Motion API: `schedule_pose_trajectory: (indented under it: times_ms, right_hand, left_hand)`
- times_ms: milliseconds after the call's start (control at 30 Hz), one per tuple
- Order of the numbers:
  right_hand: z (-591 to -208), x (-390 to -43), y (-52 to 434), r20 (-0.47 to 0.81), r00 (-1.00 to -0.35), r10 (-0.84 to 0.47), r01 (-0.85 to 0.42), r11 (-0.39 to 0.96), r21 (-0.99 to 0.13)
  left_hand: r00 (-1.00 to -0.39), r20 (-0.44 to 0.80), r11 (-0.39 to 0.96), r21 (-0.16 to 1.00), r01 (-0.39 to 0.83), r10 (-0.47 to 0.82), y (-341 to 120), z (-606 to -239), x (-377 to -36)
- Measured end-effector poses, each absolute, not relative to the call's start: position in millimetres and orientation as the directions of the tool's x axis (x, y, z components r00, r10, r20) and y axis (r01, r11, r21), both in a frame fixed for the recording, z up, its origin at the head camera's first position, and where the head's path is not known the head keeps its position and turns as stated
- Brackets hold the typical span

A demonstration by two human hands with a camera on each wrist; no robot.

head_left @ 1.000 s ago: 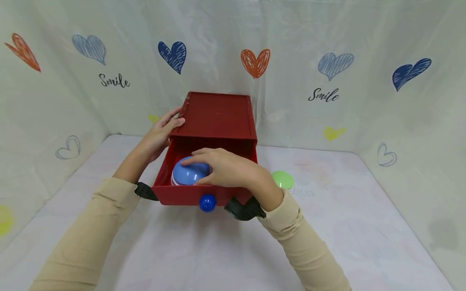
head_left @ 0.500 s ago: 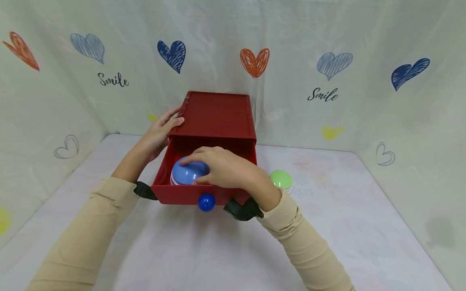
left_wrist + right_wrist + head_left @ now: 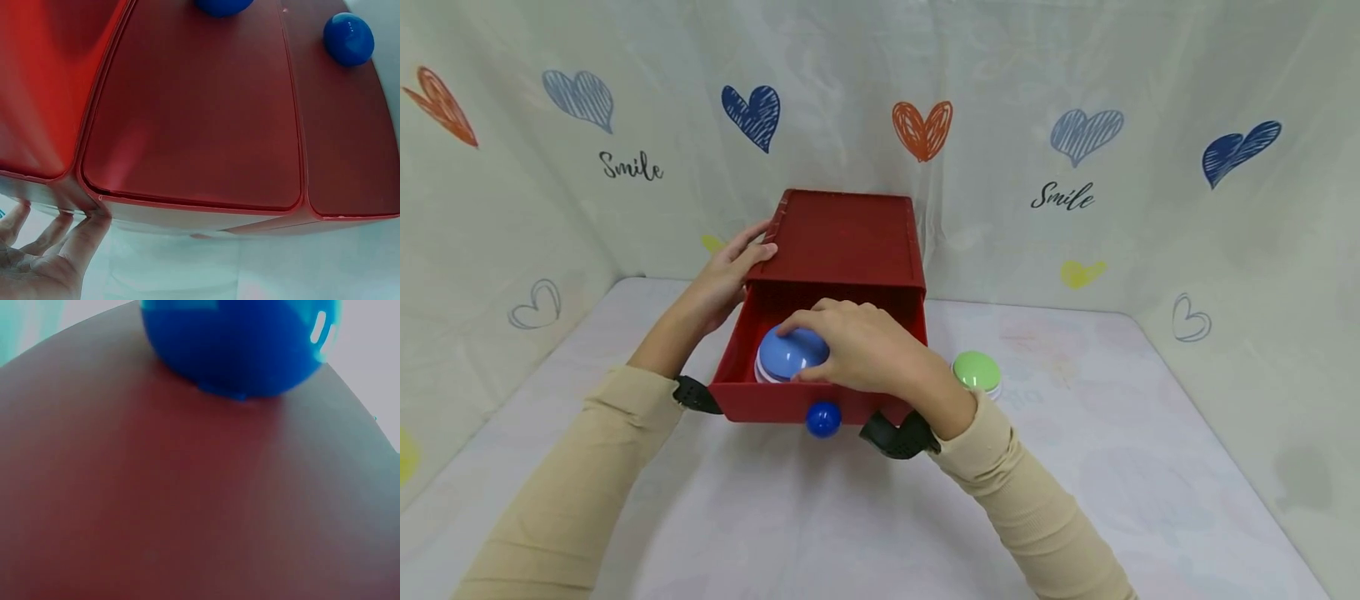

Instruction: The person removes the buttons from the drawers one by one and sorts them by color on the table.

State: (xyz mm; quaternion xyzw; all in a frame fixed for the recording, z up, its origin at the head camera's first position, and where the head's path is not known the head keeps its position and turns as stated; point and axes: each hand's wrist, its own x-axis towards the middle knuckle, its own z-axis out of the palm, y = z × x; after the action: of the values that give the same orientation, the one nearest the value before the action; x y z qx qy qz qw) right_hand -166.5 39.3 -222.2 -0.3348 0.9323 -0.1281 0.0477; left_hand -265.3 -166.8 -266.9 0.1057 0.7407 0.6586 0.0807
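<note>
A red drawer box [image 3: 844, 237] stands at the back of the table with its lower drawer [image 3: 752, 400] pulled out; the drawer front carries a blue knob [image 3: 823, 419]. My right hand [image 3: 838, 346] reaches into the drawer, its fingers curled over a blue domed button [image 3: 782, 357] with a white base. On the box's top left edge rests my left hand [image 3: 741, 254], thumb on top and fingers straight along the side. In the left wrist view those fingers [image 3: 65, 240] touch the box's rim. The right wrist view is filled by the blue knob [image 3: 240, 344] and the drawer front [image 3: 187, 500].
A green domed button [image 3: 977, 371] sits on the table just right of the drawer. Cloth walls printed with hearts close in the back and both sides. The pale table surface [image 3: 850, 517] lies in front of the box.
My right hand with the blue button has sunk slightly lower and further back into the drawer. The left hand and the box have stayed put.
</note>
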Motion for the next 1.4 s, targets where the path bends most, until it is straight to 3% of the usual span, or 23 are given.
schedule_pose_trajectory:
  times_ms: [600,1000,1400]
  right_hand:
    - [-220,-154,54,0.173,-0.865,-0.472,-0.5,0.772,-0.393]
    - [-220,-146,81,0.419,-0.812,-0.408,-0.582,0.625,-0.52]
    - [-234,-141,115,0.552,-0.794,-0.253,-0.574,0.611,-0.545]
  left_hand:
    - [-0.96,0.015,0.128,0.99,0.053,0.279,-167,-267,-262]
    - [-0.964,0.016,0.12,0.992,0.049,0.267,-167,-268,-265]
    - [-0.962,0.009,0.103,0.994,0.039,0.272,-166,-266,-264]
